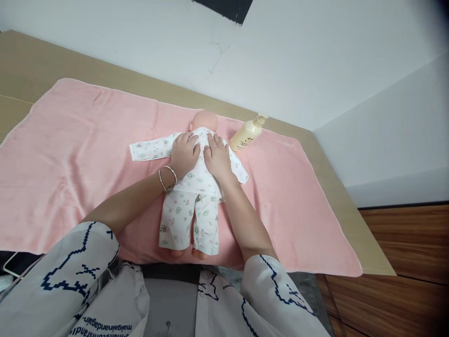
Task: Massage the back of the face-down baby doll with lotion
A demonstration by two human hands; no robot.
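Observation:
A baby doll (191, 176) in a white printed top and trousers lies on a pink blanket (287, 196), its smooth head toward the wall and its feet toward me. No face shows on it, and one long sleeve stretches out to the left. My left hand (184, 153), with a silver bangle on the wrist, rests open on the left side of the doll's upper body. On the right side, my right hand (218, 158) lies flat with fingers stretched toward the shoulder. A cream pump bottle (247, 134) stands just beyond the doll's right sleeve, tilted in the view.
The blanket covers much of a light wooden table (336, 187), whose far edge meets a white wall (147, 42). Wooden drawers or panels (407, 243) are at the right. A dark rectangle (226, 8) is on the wall above.

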